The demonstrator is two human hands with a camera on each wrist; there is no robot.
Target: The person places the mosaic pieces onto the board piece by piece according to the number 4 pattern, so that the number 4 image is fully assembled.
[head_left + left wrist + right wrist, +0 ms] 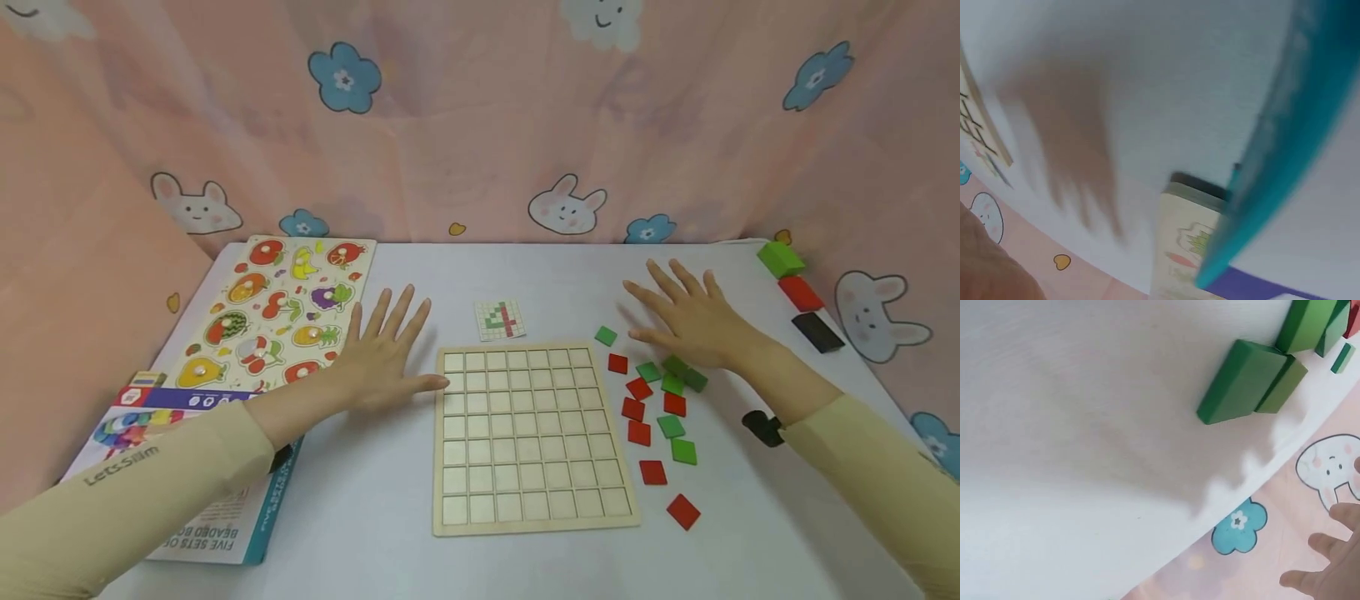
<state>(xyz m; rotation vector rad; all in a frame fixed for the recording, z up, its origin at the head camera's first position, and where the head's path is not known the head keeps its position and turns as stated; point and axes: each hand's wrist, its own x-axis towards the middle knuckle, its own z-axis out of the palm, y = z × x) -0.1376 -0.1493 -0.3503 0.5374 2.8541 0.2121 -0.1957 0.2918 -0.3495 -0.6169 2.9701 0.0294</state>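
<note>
1. The left hand [378,367] is up over the bench [360,500]. Its fingers are straight and spread wide, and they have hold of nothing. Its thumb points at the left side of the wooden board [536,440]; I cannot tell if it touches.
2. The right hand [690,325] is up over the other side of the board. Its fingers are spread wide too, with nothing in them.
3. The wooden board lies flat on the bench, between the two hands and nearer to the person. It has seven rows of seven squares.
4. A small picture card [500,320] lies just past the board's far edge. It shows green and red squares.
5. Red tiles [639,433] and green tiles [684,452] are scattered along the board's right side. Some green ones lie close together just below the right hand.
6. At the left is a fruit puzzle [281,308]. A box [217,517] is at its near end, and the left arm reaches over the box.
7. At the far right stand a green block [781,259], a red block [800,293] and a black block [817,332] in a row.
8. Behind it all hangs a pink curtain [465,125] with bunnies and blue flowers.
</note>
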